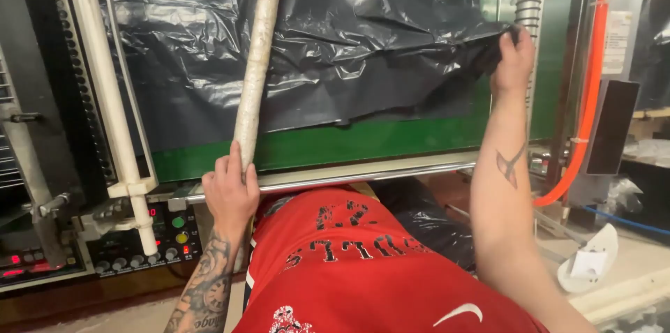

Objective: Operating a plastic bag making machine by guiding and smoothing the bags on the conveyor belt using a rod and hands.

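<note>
Left hand (229,192) wraps its fingers around a pale cardboard tube (257,68) leaning against the green panel (363,139); right hand (513,61) pinches the black plastic sheet (314,33) at its right edge.

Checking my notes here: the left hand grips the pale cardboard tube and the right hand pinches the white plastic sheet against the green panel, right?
Not quite. The head view shows the crinkled plastic sheet is black, not white. The rest holds: the left hand grips the pale cardboard tube, and the right hand pinches the sheet's edge against the green panel.
</note>
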